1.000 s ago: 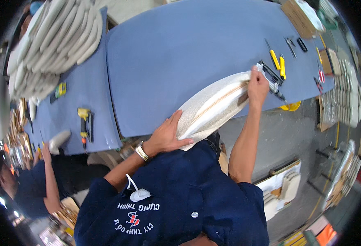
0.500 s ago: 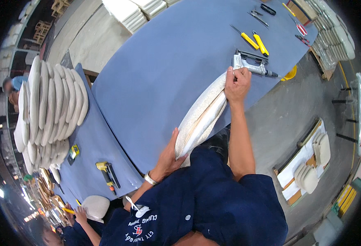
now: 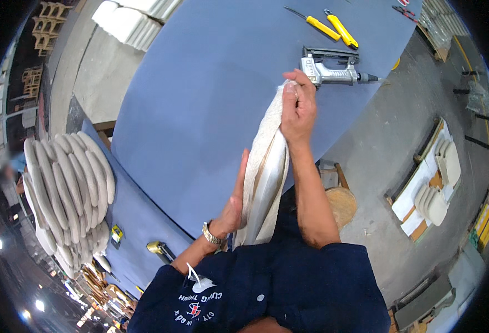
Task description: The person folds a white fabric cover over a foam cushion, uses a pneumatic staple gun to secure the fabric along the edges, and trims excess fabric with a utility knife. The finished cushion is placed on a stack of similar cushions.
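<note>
An off-white fabric-covered seat pad stands on its edge against the front of my body, its open underside facing right. Within that underside show a strip of wood and a smooth pale layer. My right hand grips the pad's far end, thumb and fingers bent around the fabric. Along the left face lies my left hand, fingers stretched out and the palm bracing the near part; its thumb is hidden. Just beyond my right hand, a silver staple gun lies on the blue-covered table.
Two yellow-handled tools lie farther back. To the left are a tall stack of pads, a tape measure and a yellow-black tool. A round-topped stool and a pallet with pads stand on the floor at right.
The pad has swung more upright in view and come nearer my body. My right hand has shifted its grip at the far end, fingers looser. The view has moved, and the stool now shows.
</note>
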Demonstrator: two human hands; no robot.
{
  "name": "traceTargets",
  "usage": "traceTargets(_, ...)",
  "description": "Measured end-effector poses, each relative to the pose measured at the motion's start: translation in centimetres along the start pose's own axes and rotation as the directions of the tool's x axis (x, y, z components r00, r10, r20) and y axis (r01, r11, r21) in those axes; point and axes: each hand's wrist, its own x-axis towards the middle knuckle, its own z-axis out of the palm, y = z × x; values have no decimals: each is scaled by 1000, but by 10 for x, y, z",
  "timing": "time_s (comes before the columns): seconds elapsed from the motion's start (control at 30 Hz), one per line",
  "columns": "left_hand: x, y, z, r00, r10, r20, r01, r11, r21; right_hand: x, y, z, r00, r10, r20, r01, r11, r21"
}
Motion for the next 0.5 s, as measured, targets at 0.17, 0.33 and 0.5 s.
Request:
traceTargets(0.17, 92, 18, -5, 970, 174, 167, -213, 944, 252, 0, 0, -2, 996, 77, -35, -76, 996, 37)
traceTargets(0.33, 123, 38, -6, 971, 84, 224, -178, 879, 443, 1, 12, -13, 991, 117, 61, -127, 971, 202)
traceTargets(0.5, 132, 57, 6, 984, 47, 173, -149, 750, 645, 1, -6, -39, 974, 100, 201, -129, 983, 134)
